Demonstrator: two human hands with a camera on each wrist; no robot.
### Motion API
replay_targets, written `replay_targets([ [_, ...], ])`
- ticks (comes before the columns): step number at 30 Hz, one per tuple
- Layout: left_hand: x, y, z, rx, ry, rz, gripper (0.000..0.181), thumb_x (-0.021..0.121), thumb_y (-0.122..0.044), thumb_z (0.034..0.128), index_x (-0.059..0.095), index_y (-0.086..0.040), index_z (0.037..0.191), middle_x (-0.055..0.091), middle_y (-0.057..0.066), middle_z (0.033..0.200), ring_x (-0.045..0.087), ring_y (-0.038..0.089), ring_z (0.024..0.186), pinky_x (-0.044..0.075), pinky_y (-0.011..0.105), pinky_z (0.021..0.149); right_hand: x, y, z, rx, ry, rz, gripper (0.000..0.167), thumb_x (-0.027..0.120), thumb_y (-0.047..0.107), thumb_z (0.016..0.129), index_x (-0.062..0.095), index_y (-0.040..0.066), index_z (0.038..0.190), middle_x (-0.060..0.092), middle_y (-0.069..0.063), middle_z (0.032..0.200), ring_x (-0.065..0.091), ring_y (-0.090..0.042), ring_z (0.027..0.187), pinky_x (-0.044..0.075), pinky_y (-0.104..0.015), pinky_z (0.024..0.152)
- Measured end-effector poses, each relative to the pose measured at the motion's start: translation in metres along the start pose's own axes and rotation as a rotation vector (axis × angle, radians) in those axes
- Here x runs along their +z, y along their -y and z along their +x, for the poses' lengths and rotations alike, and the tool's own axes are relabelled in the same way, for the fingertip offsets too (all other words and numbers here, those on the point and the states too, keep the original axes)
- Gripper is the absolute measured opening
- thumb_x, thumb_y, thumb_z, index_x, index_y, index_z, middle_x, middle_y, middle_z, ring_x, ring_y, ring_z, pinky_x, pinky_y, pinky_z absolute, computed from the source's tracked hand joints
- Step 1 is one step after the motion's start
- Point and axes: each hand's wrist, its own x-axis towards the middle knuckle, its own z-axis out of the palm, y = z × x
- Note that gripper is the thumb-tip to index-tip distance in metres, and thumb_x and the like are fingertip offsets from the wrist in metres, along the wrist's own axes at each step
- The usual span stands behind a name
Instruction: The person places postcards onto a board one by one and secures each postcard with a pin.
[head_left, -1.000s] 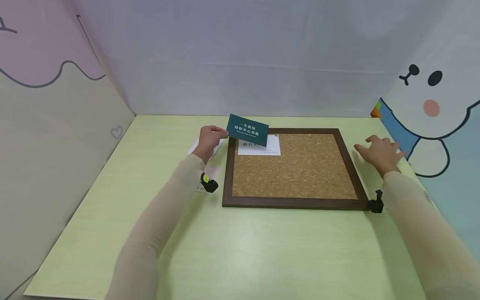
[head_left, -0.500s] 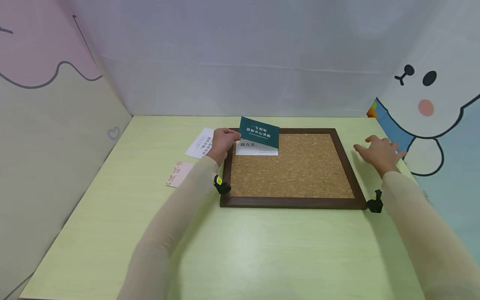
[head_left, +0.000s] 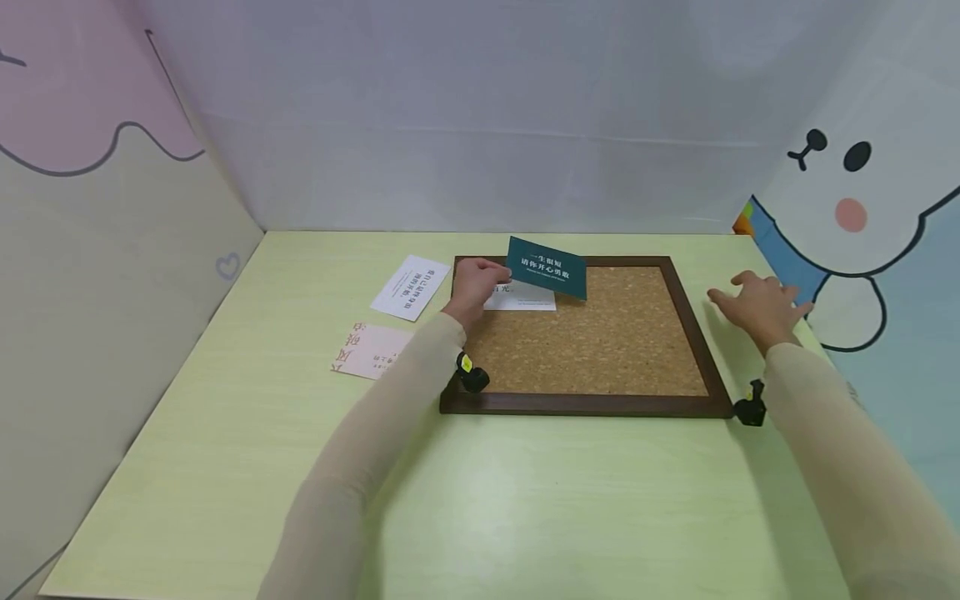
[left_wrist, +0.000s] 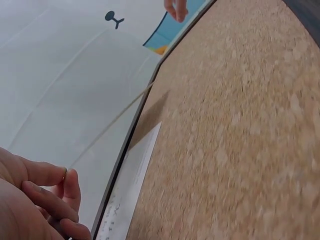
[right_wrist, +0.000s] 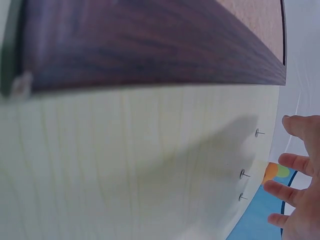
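Observation:
My left hand (head_left: 474, 292) pinches a dark green card (head_left: 546, 268) by its left edge, thumb against fingers. The card, printed with white characters, is held above the upper left of a cork board (head_left: 600, 350) with a brown frame. Edge-on, the green card (left_wrist: 112, 122) looks like a thin line in the left wrist view. Below it a white card (head_left: 525, 298) lies on the cork, partly covered by the hand and green card. To the right of the board my right hand (head_left: 763, 310) hovers with fingers spread, holding nothing. Several thumbtacks (right_wrist: 243, 174) lie on the table near it.
Left of the board, a white card (head_left: 410, 288) and a pink card (head_left: 371, 350) lie on the pale green table (head_left: 525, 500); my left sleeve partly covers the pink one. A pale curtain (head_left: 480, 125) stands behind the table, with a cartoon-printed wall on each side.
My left hand has carried the green card to the right, farther over the cork board. The white and pink cards on the table have come into fuller view. My right hand stays put.

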Motion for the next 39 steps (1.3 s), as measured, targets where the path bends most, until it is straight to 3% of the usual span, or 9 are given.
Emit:
replay_targets([
  [12,0.028,-0.002,-0.01,0.02,0.041,-0.008,0.015,0.066,-0.016,0.0928,0.068,-0.003,0.102,0.07,0.01,0.106,0.061,0.024,0.109,0.042,0.043,0.103,0.0,-0.003,0.004,0.008,0.01,-0.007,0.07,0.045,0.05,0.096,0.038,-0.004,0.139,0.026,-0.045,0.136,0.007,-0.069,0.131,0.001,-0.082,0.098],
  [18,0.048,0.001,-0.012,0.022,0.014,-0.003,0.011,0.067,-0.015,0.0909,0.067,-0.004,0.093,0.073,0.008,0.098,0.063,0.023,0.106,0.047,0.04,0.094,0.0,-0.004,0.004,0.013,0.022,0.005,0.06,0.046,0.037,0.095,0.039,-0.004,0.139,0.025,-0.044,0.136,0.006,-0.069,0.131,-0.001,-0.082,0.098],
  [25,0.067,0.003,-0.016,0.051,-0.025,0.15,0.013,0.067,-0.019,0.0874,0.072,-0.008,0.081,0.075,0.003,0.087,0.06,0.015,0.084,0.043,0.028,0.069,0.0,-0.005,0.005,0.019,0.029,-0.004,0.057,0.043,0.032,0.093,0.04,-0.004,0.138,0.025,-0.044,0.136,0.006,-0.069,0.131,-0.001,-0.082,0.098],
  [31,0.074,0.002,-0.023,0.044,-0.009,0.228,0.018,0.068,-0.023,0.0874,0.072,-0.007,0.08,0.07,0.002,0.078,0.054,0.016,0.068,0.043,0.03,0.064,0.0,-0.005,0.006,0.025,0.029,-0.007,0.057,0.043,0.031,0.093,0.04,-0.004,0.138,0.025,-0.044,0.136,0.005,-0.068,0.132,-0.001,-0.082,0.099],
  [35,0.079,-0.001,-0.026,0.04,0.003,0.326,0.033,0.068,-0.028,0.0895,0.059,-0.01,0.063,0.055,-0.001,0.057,0.045,0.014,0.053,0.04,0.03,0.056,0.0,-0.005,0.006,0.024,0.031,-0.008,0.057,0.043,0.031,0.092,0.04,-0.004,0.138,0.025,-0.044,0.136,0.006,-0.068,0.131,0.0,-0.082,0.098],
  [39,0.085,-0.003,-0.026,0.065,0.014,0.422,0.042,0.067,-0.027,0.0898,0.043,-0.017,0.057,0.039,-0.003,0.051,0.036,0.013,0.047,0.033,0.03,0.047,0.0,-0.004,0.005,0.016,0.026,-0.005,0.057,0.042,0.029,0.092,0.04,-0.005,0.138,0.026,-0.044,0.136,0.008,-0.07,0.13,0.0,-0.083,0.098],
])
